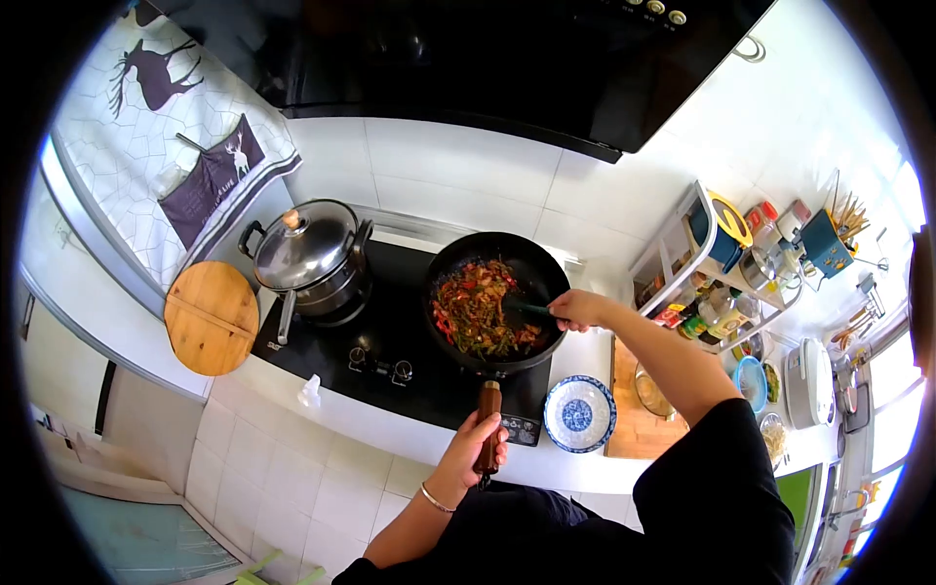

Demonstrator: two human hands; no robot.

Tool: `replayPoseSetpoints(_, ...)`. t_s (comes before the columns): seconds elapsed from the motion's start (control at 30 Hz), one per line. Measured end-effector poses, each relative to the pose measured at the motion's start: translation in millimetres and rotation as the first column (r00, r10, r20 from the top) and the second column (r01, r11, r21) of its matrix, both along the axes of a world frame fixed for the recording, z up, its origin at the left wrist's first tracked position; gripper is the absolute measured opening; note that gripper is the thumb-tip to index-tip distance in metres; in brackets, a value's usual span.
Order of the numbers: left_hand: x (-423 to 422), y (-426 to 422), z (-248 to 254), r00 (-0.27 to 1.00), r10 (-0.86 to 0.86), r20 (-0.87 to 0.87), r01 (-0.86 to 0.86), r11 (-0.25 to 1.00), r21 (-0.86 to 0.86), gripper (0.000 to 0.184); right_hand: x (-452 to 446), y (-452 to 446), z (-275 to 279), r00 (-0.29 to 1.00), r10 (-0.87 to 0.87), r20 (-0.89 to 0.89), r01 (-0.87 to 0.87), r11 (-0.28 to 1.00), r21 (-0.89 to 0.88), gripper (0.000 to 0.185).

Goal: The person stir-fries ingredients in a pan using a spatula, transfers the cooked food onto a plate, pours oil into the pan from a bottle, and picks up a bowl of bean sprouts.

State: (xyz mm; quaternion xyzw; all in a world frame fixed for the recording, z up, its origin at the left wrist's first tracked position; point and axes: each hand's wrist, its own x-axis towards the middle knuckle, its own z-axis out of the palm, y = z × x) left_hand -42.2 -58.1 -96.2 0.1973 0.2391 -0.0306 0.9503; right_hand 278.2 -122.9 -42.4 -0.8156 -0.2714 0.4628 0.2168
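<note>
A black wok (541,268) sits on the right side of the black stove, holding a mix of red and green cut food (478,307). My left hand (471,447) is wrapped round the wok's brown wooden handle (489,409), below the pan. From the right, my right hand (579,310) grips a dark spatula (526,307), its end down in the food. A blue and white patterned plate (577,414) with no food on it lies on the counter, right of the handle.
A lidded steel pot (317,253) stands on the left burner, beside a round wooden board (212,318). At the right are a cutting board (629,409) with a bowl, a spice rack (692,263) and a white cooker (809,382). The range hood (439,68) hangs above.
</note>
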Motion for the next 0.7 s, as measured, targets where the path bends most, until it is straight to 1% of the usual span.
replayPoseSetpoints(0.03, -1, 0, -1, 1.000, 0.002, 0.002, -0.002, 1.000, 0.003, 0.020, -7, 6, 7, 1.000, 0.003, -0.001, -0.003, 1.000, 0.009, 0.023)
replayPoseSetpoints(0.07, 0, 0, -1, 1.000, 0.003, 0.004, -0.003, 1.000, 0.003, 0.019, -22, 9, 29, 0.971, 0.145, 0.190, -0.146, 0.989, -0.005, 0.024)
replayPoseSetpoints(0.1, 1, 0, -1, 1.000, 0.003, 0.003, -0.003, 1.000, 0.009, 0.019, -32, 10, 46, 0.887, 0.276, 0.371, -0.279, 0.959, -0.047, 0.026)
replayPoseSetpoints(0.13, 1, 0, 0, 1.000, 0.009, 0.004, -0.009, 1.000, 0.009, 0.019, -33, 8, 54, 0.888, 0.275, 0.369, -0.279, 0.959, -0.043, 0.026)
replayPoseSetpoints(0.17, 0, 0, 1, 1.000, 0.015, 0.002, -0.015, 1.000, 0.007, 0.019, -29, 6, 61, 0.735, 0.414, 0.537, -0.461, 0.886, -0.052, 0.025)
replayPoseSetpoints(0.2, 0, 0, 1, 1.000, 0.014, -0.004, -0.014, 1.000, 0.008, 0.019, -25, 4, 68, 0.529, 0.507, 0.681, -0.620, 0.779, -0.098, 0.025)
replayPoseSetpoints(0.27, -1, 0, 3, 1.000, -0.001, -0.008, 0.001, 1.000, 0.028, 0.018, -9, 6, 91, 0.549, 0.606, 0.576, -0.625, 0.755, -0.198, 0.021)
replayPoseSetpoints(0.3, -1, 0, 2, 1.000, 0.000, -0.013, 0.000, 0.999, 0.035, 0.019, 4, 10, 95, 0.551, 0.606, 0.574, -0.626, 0.755, -0.197, 0.021)
replayPoseSetpoints(0.33, 0, 0, 1, 1.000, 0.001, -0.013, 0.000, 0.999, 0.036, 0.019, 17, 15, 99, 0.629, 0.665, 0.403, -0.506, 0.744, -0.436, 0.018)
replayPoseSetpoints(0.37, 1, 0, 0, 1.000, 0.003, -0.015, -0.002, 0.999, 0.037, 0.019, 22, 19, 102, 0.717, 0.659, 0.227, -0.388, 0.648, -0.655, 0.017)
replayPoseSetpoints(0.4, 0, 0, 0, 1.000, 0.003, -0.019, -0.003, 0.999, 0.038, 0.020, 22, 22, 102, 0.718, 0.658, 0.227, -0.390, 0.650, -0.652, 0.017)
replayPoseSetpoints(0.43, -1, 0, -1, 1.000, 0.003, -0.021, -0.002, 0.999, 0.041, 0.020, 20, 25, 102, 0.825, 0.562, 0.064, -0.401, 0.662, -0.634, 0.016)
replayPoseSetpoints(0.47, 0, 0, -1, 1.000, 0.003, -0.021, -0.002, 0.999, 0.043, 0.020, 19, 27, 104, 0.891, 0.443, -0.102, -0.407, 0.675, -0.615, 0.017)
replayPoseSetpoints(0.5, 0, 0, -1, 1.000, 0.003, -0.020, -0.002, 0.999, 0.043, 0.020, 26, 31, 87, 0.843, 0.408, -0.350, -0.537, 0.665, -0.519, 0.019)
replayPoseSetpoints(0.53, 1, 0, -1, 1.000, 0.002, -0.020, -0.001, 0.999, 0.045, 0.020, 17, 34, 81, 0.844, 0.408, -0.348, -0.536, 0.667, -0.517, 0.019)
replayPoseSetpoints(0.6, -1, 0, 0, 1.000, 0.001, -0.026, 0.000, 0.999, 0.045, 0.020, -15, 43, 69, 0.923, 0.199, -0.330, -0.322, 0.869, -0.376, 0.019)
replayPoseSetpoints(0.63, -2, 0, 0, 1.000, -0.006, -0.030, 0.008, 0.999, 0.043, 0.020, -18, 44, 74, 0.927, 0.090, -0.365, -0.204, 0.936, -0.286, 0.018)
replayPoseSetpoints(0.67, -2, 1, 0, 1.000, -0.004, -0.025, 0.005, 0.999, 0.043, 0.020, -14, 46, 81, 0.913, -0.014, -0.407, -0.074, 0.977, -0.200, 0.018)
replayPoseSetpoints(0.7, -1, 1, 0, 1.000, 0.000, -0.020, 0.001, 0.999, 0.041, 0.020, 1, 48, 80, 0.808, -0.138, -0.573, 0.020, 0.978, -0.206, 0.018)
